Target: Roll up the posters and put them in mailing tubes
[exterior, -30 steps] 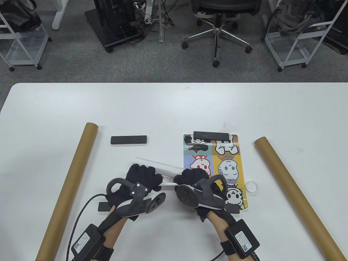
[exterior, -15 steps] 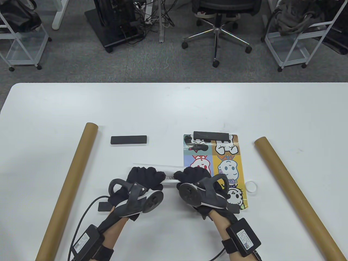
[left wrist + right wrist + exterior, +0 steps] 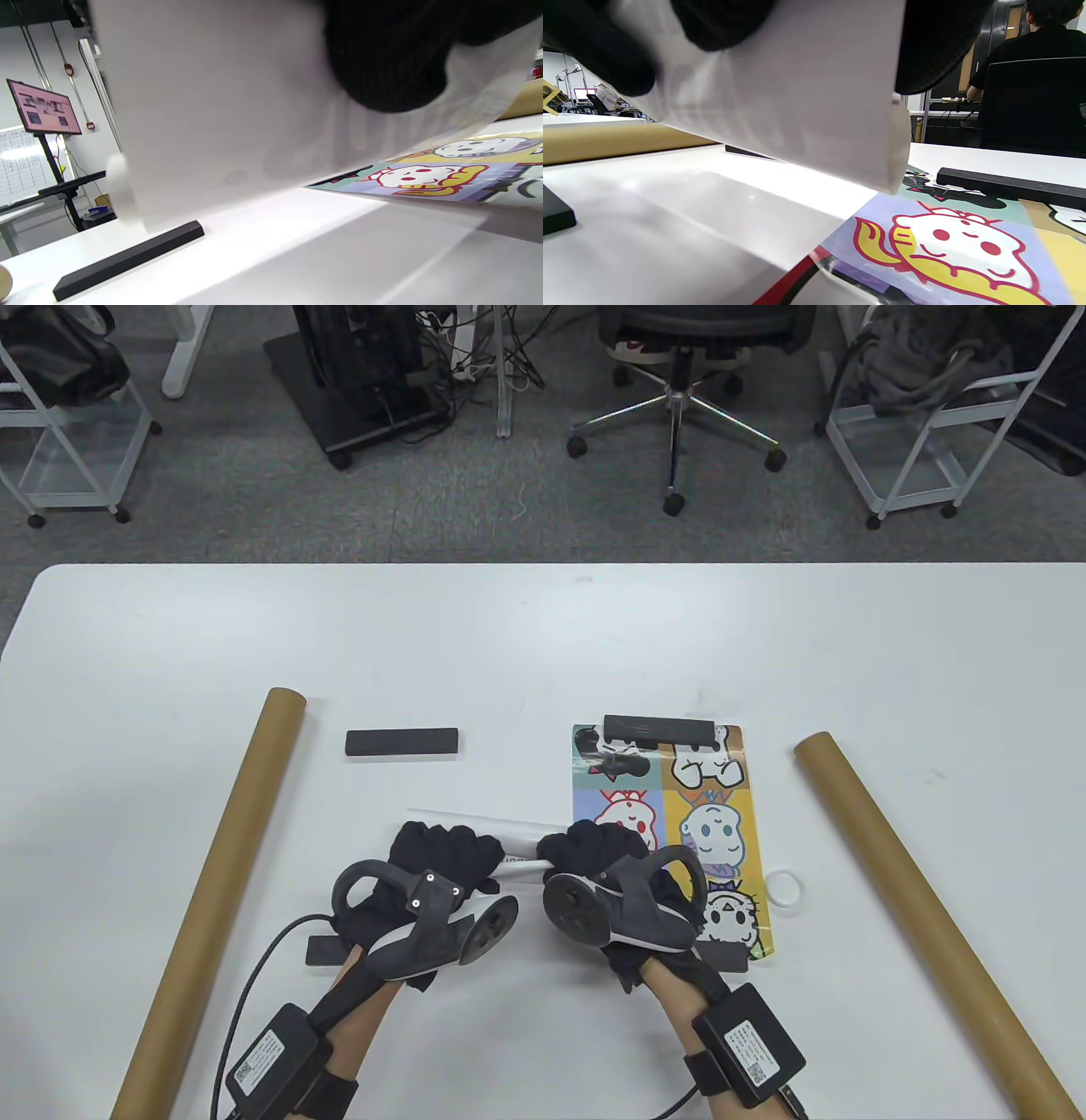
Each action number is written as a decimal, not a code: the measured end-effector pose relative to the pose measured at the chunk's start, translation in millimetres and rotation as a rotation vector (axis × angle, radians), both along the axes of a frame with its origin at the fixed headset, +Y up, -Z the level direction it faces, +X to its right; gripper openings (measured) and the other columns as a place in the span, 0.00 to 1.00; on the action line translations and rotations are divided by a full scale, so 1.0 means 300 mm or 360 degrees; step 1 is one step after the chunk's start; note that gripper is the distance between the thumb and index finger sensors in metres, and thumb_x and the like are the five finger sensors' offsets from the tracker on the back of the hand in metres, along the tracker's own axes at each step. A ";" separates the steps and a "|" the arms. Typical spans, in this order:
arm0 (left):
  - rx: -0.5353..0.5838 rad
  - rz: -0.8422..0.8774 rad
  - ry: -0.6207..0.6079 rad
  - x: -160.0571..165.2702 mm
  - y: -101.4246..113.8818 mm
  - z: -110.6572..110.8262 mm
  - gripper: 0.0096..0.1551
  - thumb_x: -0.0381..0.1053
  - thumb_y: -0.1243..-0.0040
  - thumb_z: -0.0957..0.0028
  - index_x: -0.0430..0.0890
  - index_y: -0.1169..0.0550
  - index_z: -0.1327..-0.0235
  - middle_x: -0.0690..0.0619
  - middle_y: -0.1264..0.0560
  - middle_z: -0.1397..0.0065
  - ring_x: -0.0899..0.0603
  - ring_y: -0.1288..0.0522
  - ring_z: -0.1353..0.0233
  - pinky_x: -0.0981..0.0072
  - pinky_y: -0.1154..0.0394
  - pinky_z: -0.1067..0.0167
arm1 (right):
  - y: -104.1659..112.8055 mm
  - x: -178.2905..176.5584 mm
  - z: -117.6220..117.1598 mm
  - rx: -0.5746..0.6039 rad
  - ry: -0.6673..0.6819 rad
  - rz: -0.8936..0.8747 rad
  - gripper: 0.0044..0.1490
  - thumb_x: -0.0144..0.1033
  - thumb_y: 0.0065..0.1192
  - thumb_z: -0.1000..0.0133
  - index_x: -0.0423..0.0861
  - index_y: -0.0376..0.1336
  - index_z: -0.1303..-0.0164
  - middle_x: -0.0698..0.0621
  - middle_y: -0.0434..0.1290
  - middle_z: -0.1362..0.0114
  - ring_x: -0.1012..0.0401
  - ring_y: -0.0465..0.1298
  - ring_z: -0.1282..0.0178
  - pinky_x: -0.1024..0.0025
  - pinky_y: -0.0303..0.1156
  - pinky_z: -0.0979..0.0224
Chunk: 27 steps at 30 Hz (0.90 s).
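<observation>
Both hands are closed around one rolled white poster, which is held just above the white table near its front edge. The left hand grips the roll's left portion with fingers curled over the top; the right hand grips the right portion likewise, and the right wrist view shows gloved fingers wrapped over the paper. The roll runs roughly left to right, its plain white back outward, with a narrow strip of print visible between the hands; its right end overhangs the left edge of a flat cartoon poster. That second poster lies printed side up, with a black weight bar on its far edge and another black bar at its near edge, partly hidden by the right hand. Two brown cardboard mailing tubes lie on the table: the left tube to the left of the hands, the right tube beyond the flat poster, both well apart from the roll. A loose black bar lies beyond the left hand, and a further black bar shows under the left wrist. A white ring-shaped cap sits just beside the flat poster's right edge.
</observation>
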<state>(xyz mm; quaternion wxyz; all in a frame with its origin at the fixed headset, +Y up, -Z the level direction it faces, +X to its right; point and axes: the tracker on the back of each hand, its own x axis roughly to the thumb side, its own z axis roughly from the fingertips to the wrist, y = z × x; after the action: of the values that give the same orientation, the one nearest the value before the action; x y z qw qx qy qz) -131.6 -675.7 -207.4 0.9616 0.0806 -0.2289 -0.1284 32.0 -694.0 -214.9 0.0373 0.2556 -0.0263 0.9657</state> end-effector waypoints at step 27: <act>0.0033 0.0188 -0.0088 -0.005 -0.010 0.012 0.31 0.61 0.42 0.49 0.59 0.25 0.30 0.62 0.17 0.42 0.51 0.14 0.47 0.52 0.21 0.29 | 0.011 0.041 0.013 0.0160 -0.0094 -0.0085 0.34 0.44 0.63 0.53 0.48 0.66 0.36 0.53 0.79 0.44 0.54 0.83 0.51 0.46 0.76 0.32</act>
<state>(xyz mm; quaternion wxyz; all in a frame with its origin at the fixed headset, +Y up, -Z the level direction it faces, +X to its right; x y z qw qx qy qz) -133.1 -678.6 -203.7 0.9599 0.1074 -0.2489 -0.0715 44.4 -690.7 -211.0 0.0493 0.2279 -0.0825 0.9689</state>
